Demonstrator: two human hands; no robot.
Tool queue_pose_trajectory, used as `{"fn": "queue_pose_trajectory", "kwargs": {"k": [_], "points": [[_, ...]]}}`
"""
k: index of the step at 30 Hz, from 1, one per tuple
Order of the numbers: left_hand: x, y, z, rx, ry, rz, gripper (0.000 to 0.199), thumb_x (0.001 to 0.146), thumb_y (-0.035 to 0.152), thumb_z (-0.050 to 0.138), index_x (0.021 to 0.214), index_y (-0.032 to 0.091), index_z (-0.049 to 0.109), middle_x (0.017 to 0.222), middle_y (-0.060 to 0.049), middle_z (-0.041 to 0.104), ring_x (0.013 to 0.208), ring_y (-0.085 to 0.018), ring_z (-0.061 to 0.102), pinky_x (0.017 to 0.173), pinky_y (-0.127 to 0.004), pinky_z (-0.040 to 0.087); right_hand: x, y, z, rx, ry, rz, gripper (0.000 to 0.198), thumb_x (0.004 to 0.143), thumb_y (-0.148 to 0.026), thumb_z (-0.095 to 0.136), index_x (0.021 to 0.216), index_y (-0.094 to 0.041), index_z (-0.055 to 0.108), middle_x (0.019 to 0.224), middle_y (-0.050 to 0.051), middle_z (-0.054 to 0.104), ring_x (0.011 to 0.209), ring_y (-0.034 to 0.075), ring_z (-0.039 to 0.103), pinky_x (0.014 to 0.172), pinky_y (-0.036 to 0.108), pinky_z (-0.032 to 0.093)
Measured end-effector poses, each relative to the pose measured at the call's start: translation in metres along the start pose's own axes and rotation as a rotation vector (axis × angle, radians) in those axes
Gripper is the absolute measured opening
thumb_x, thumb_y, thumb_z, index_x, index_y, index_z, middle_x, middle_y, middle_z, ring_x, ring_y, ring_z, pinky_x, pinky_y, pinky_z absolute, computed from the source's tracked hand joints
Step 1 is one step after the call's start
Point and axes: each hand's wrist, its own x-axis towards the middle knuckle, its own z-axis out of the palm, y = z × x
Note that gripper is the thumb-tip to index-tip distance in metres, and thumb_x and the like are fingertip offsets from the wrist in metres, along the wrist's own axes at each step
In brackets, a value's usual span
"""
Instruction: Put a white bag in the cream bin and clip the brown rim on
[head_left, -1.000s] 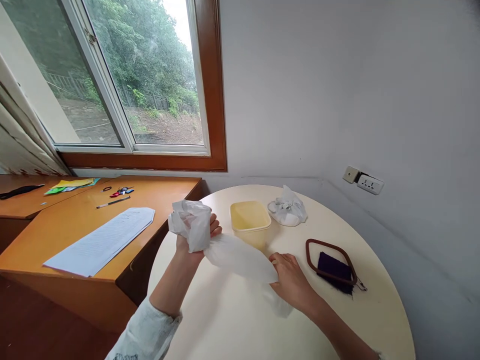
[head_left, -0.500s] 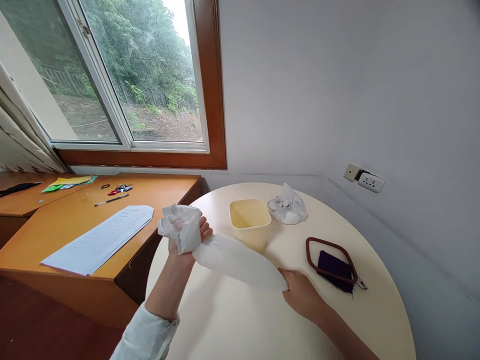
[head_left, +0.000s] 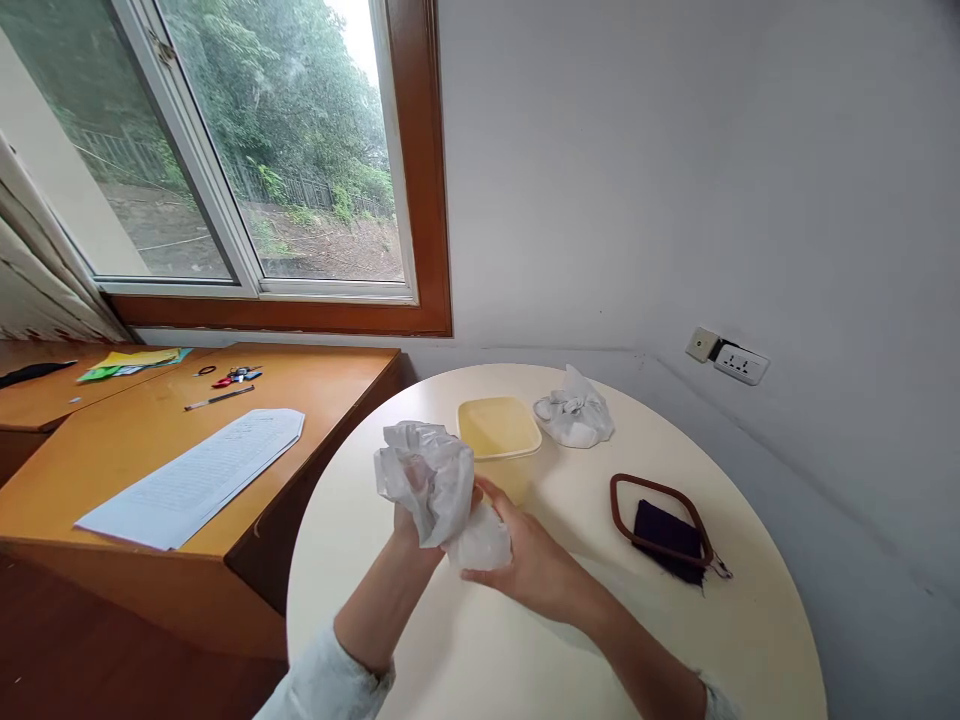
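Note:
A thin white plastic bag [head_left: 442, 482] is bunched up between my two hands above the round table. My left hand [head_left: 411, 535] is closed around it, its fingers mostly hidden behind the crumpled folds. From the right, my right hand [head_left: 521, 560] grips the bag's lower part, thumb and fingers curved round it. Just behind the hands stands a pale yellow plastic container [head_left: 499, 430], partly covered by them. To its right sits a knotted white plastic bag [head_left: 577, 412] with something inside that I cannot make out.
On the round cream table [head_left: 600, 640] lies a brown rounded frame [head_left: 660, 482] over a dark purple cloth [head_left: 670, 540]. A wooden desk [head_left: 330, 385] at the left holds papers [head_left: 199, 475], a pen [head_left: 219, 398] and keys [head_left: 237, 376].
My right hand has moved up and left to my left hand. The bag, stretched out between them before, is now gathered into a short bunch. My left hand has shifted right.

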Motion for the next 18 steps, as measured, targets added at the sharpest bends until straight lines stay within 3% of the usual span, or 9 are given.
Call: {"fn": "queue_pose_trajectory", "kwargs": {"k": [1,3,5,7,10,12,14,15,18], "points": [[-0.001,0.001,0.001,0.000,-0.017,-0.001,0.019,0.065,0.035,0.058,0.070,0.020,0.049,0.046,0.006,0.043,0.037,-0.008,0.041,0.036,-0.021,0.032,0.003,0.004,0.005,-0.010,-0.009,0.002,0.045,0.070,-0.024,0.061,0.115,-0.023,0.051,0.092,0.003,0.060,0.081,0.017,0.055,0.065,0.025,0.043],[-0.002,0.007,0.001,0.003,-0.038,0.020,0.019,0.064,0.033,0.059,0.071,0.020,0.049,0.047,0.006,0.043,0.038,-0.008,0.041,0.037,-0.020,0.032,0.006,0.016,0.011,-0.065,-0.015,0.016,0.014,0.073,-0.013,0.049,0.081,-0.017,0.060,0.060,-0.003,0.050,0.054,0.010,0.043,0.047,0.021,0.031],[-0.003,0.017,0.001,0.008,-0.033,0.063,0.022,0.060,0.032,0.062,0.068,0.019,0.047,0.047,0.006,0.042,0.038,-0.007,0.040,0.037,-0.020,0.033,0.003,0.030,0.014,-0.128,0.001,0.037,0.015,0.073,-0.009,0.043,0.067,-0.016,0.055,0.053,-0.005,0.040,0.049,0.008,0.031,0.043,0.021,0.022],[-0.002,0.027,0.000,0.021,-0.014,0.107,0.025,0.057,0.030,0.064,0.063,0.019,0.043,0.046,0.007,0.041,0.037,-0.007,0.040,0.037,-0.019,0.033,-0.003,0.042,0.012,-0.167,-0.019,0.087,0.017,0.075,-0.010,0.040,0.066,-0.016,0.053,0.054,-0.005,0.039,0.048,0.007,0.029,0.043,0.021,0.020],[-0.002,0.033,0.002,0.076,0.022,0.131,0.026,0.057,0.027,0.064,0.058,0.018,0.040,0.046,0.006,0.043,0.038,-0.007,0.040,0.038,-0.020,0.035,-0.014,0.044,0.001,-0.150,-0.115,0.165,0.015,0.080,-0.022,0.045,0.081,-0.017,0.059,0.066,-0.001,0.053,0.058,0.012,0.045,0.049,0.022,0.032],[-0.002,0.031,0.005,0.130,0.058,0.127,0.025,0.058,0.027,0.065,0.059,0.018,0.042,0.049,0.005,0.047,0.042,-0.009,0.044,0.041,-0.021,0.038,-0.019,0.033,-0.011,-0.135,-0.109,0.136,0.035,0.075,-0.033,0.057,0.108,-0.022,0.056,0.097,0.004,0.059,0.089,0.021,0.053,0.070,0.029,0.042],[-0.002,0.024,0.010,0.247,0.067,0.131,0.022,0.061,0.031,0.066,0.063,0.019,0.047,0.054,0.004,0.051,0.048,-0.010,0.049,0.046,-0.023,0.041,-0.022,0.016,-0.021,-0.128,-0.041,0.086,0.069,0.066,-0.040,0.067,0.129,-0.028,0.040,0.127,0.005,0.045,0.119,0.026,0.037,0.093,0.037,0.036],[-0.002,0.020,0.013,0.320,0.055,0.135,0.021,0.062,0.034,0.065,0.065,0.019,0.050,0.057,0.004,0.053,0.051,-0.011,0.050,0.049,-0.024,0.043,-0.022,0.007,-0.025,-0.125,0.001,0.065,0.077,0.063,-0.041,0.069,0.132,-0.030,0.036,0.133,0.004,0.039,0.124,0.027,0.030,0.098,0.039,0.032],[-0.004,0.005,0.027,0.538,-0.015,0.145,0.023,0.065,0.039,0.064,0.070,0.019,0.055,0.062,0.001,0.056,0.056,-0.015,0.054,0.053,-0.027,0.046,-0.021,-0.011,-0.029,-0.096,0.107,0.002,0.066,0.064,-0.043,0.069,0.125,-0.029,0.045,0.128,0.005,0.045,0.121,0.026,0.037,0.098,0.041,0.034]]}}
